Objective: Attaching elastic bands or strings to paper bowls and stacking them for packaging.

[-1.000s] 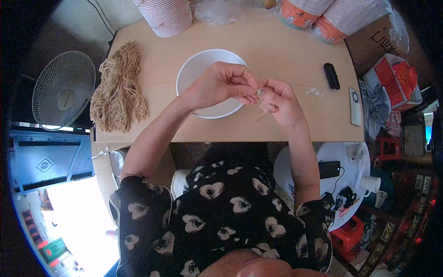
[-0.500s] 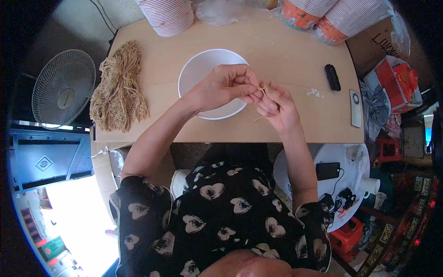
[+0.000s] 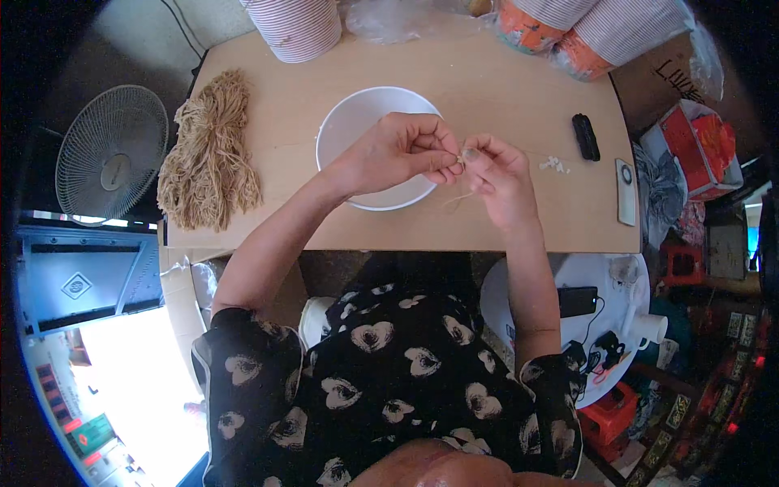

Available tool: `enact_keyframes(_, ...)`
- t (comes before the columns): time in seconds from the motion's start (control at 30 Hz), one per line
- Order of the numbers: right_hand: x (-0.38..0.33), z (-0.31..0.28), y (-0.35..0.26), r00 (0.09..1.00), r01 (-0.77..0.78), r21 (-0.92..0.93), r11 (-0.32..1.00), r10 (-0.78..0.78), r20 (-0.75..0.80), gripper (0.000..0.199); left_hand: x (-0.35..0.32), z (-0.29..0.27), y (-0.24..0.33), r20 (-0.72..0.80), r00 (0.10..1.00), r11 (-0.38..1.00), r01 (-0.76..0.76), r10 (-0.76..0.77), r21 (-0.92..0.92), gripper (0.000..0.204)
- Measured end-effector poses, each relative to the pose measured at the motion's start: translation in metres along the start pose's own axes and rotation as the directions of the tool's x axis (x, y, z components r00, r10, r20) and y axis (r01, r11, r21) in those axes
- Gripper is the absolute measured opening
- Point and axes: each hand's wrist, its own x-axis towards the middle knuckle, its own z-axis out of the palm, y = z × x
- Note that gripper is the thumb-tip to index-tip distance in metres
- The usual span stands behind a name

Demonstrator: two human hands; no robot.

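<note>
Left hand (image 3: 398,154) and right hand (image 3: 499,174) meet fingertip to fingertip over right rim of white bowl (image 3: 349,130), both pinched shut on thin tan string (image 3: 458,197); string end dangles below hands above counter (image 3: 487,81). Bundle of tan string (image 3: 207,162) lies on counter well left of bowl. Small white bits (image 3: 553,165), black oblong object (image 3: 585,136), white remote (image 3: 626,180) lie right of hands

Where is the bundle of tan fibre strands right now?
In the head view, the bundle of tan fibre strands lies on the wooden table's left end, left of the white bowl.
</note>
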Motion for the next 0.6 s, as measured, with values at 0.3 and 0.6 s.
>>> enact_keyframes(0.3, -0.001, 0.005, 0.004, 0.993, 0.086, 0.147, 0.985, -0.073, -0.093, 0.009, 0.000, 0.003, -0.001, 0.030, 0.999, 0.998, 0.039, -0.038, -0.041, 0.022)
enact_keyframes(0.6, -0.002, 0.009, -0.001, 0.977, 0.142, 0.129, 0.981, -0.118, -0.178, 0.012, 0.002, 0.004, 0.003, -0.013, 1.000, 1.000, 0.006, -0.006, -0.003, 0.022)
